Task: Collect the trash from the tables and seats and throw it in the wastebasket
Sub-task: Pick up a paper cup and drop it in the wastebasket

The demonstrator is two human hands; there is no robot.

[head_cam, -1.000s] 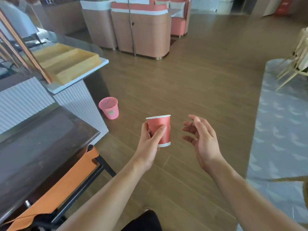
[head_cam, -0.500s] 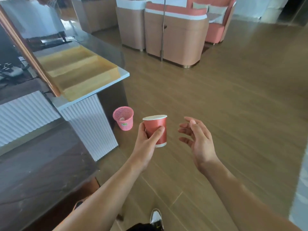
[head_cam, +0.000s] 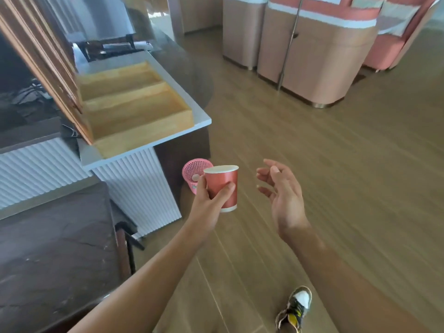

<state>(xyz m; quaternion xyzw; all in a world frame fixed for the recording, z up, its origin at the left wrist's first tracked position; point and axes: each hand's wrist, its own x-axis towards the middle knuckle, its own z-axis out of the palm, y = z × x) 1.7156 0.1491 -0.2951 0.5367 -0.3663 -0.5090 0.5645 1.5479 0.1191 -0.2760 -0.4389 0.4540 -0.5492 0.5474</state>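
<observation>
My left hand (head_cam: 208,203) grips a red paper cup (head_cam: 223,186) with a white rim, held upright in front of me over the wooden floor. Just behind the cup, on the floor by the counter's corner, stands a small pink mesh wastebasket (head_cam: 192,170), partly hidden by the cup and my fingers; something pale lies inside it. My right hand (head_cam: 282,195) hovers to the right of the cup with relaxed, spread fingers and holds nothing.
A white ribbed counter (head_cam: 134,186) with a wooden tray (head_cam: 134,109) on top stands at the left. A dark stone table (head_cam: 52,241) fills the lower left. Tan and coral booth seats (head_cam: 319,56) stand at the back. My shoe (head_cam: 296,306) is on the floor below.
The view has moved closer to the wastebasket, which now sits right behind the cup. My left hand keeps its hold on the cup; my right hand stays beside it.
</observation>
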